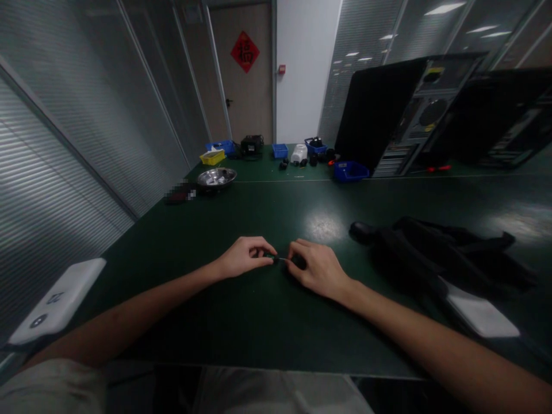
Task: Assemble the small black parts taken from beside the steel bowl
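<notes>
Close together over the green table (276, 322), my two hands work on a small dark piece with a thin light-coloured shaft or wire (282, 259). My left hand (244, 256), coming from the left, pinches the dark end between thumb and fingertips. On the other side, my right hand (317, 265) is closed, thumb and index finger at the thin part. Something dark (299, 261) shows under its curled fingers. The kind of these small things is too small and dim to make out.
A black bag-like bundle (431, 253) lies at right beside a white box-shaped device (480, 310). Another white device (58, 299) stands at left. Farther back are a metal bowl (217, 178), a yellow tray (213, 157), a blue bin (350, 171) and computer cases (388, 115).
</notes>
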Demonstrator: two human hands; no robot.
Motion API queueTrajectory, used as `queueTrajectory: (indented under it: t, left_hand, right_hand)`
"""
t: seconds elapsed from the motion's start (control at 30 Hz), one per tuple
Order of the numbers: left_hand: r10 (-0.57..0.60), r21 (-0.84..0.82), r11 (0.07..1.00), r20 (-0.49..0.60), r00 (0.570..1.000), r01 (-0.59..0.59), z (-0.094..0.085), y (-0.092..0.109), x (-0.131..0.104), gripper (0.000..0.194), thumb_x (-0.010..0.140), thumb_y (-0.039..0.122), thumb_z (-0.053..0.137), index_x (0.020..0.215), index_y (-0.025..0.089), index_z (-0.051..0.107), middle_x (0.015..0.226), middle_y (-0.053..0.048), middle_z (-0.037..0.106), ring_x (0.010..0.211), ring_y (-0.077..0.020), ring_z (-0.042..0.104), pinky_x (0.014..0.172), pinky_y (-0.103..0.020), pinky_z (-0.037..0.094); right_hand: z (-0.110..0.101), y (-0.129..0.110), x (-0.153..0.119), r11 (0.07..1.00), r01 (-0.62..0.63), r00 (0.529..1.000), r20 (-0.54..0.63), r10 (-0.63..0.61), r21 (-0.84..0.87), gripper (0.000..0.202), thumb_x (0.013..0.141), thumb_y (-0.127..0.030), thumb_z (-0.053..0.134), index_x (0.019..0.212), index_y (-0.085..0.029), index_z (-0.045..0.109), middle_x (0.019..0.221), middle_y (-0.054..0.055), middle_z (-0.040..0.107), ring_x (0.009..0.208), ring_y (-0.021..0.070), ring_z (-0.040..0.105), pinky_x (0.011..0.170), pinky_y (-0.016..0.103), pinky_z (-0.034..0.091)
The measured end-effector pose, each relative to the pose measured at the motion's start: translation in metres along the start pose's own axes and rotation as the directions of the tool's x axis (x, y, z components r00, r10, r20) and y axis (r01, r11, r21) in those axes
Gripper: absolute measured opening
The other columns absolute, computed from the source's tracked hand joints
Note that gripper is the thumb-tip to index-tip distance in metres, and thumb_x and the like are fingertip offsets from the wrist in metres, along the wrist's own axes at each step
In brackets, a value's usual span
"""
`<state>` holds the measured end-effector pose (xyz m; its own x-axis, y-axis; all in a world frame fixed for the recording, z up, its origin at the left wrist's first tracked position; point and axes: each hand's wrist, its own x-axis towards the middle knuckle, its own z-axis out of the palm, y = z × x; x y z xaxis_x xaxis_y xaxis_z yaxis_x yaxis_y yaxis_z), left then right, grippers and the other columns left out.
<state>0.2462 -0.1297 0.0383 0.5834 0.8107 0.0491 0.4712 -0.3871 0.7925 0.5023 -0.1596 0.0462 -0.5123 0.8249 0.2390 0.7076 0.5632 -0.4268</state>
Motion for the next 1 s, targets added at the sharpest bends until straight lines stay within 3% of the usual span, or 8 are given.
queueTrajectory:
  t: [0.13, 0.6, 1.0]
  left_hand:
    - [0.053, 0.028, 0.998, -0.01, 0.999, -0.053, 0.001, 0.004, -0.001, 0.029, 0.092, 0.037, 0.072, 0.113, 0.017, 0.076, 0.097, -0.004, 0.064, 0.072, -0.0118, 0.051, 0.06, -0.025, 0.036]
    - [0.045, 0.019, 0.999, 0.026, 0.999, -0.045, 0.0, 0.001, -0.001, 0.029, 0.093, 0.039, 0.072, 0.112, 0.019, 0.079, 0.095, -0.005, 0.065, 0.071, -0.0128, 0.05, 0.062, -0.025, 0.037]
    - [0.136, 0.019, 0.99, 0.011, 0.991, -0.136, 0.004, -0.005, -0.003, 0.028, 0.093, 0.037, 0.073, 0.114, 0.021, 0.079, 0.097, -0.006, 0.07, 0.079, -0.0153, 0.059, 0.069, -0.026, 0.043]
  right_hand:
    - [0.002, 0.0, 0.0, 1.0, 0.003, 1.0, 0.01, -0.003, -0.02, 0.009, 0.095, -0.031, 0.064, 0.092, -0.022, 0.065, 0.09, -0.001, 0.064, 0.071, 0.0129, 0.055, 0.061, 0.026, 0.029]
    - [0.004, 0.0, -0.003, 0.997, 0.079, 0.997, 0.016, -0.08, 0.02, 0.007, 0.099, -0.027, 0.059, 0.097, -0.021, 0.061, 0.094, 0.0, 0.063, 0.073, 0.0132, 0.056, 0.062, 0.026, 0.032]
    - [0.01, -0.004, -0.003, 0.985, 0.17, 0.985, 0.023, -0.17, -0.008, 0.006, 0.102, -0.025, 0.053, 0.101, -0.021, 0.058, 0.095, 0.001, 0.062, 0.077, 0.0142, 0.058, 0.065, 0.027, 0.035]
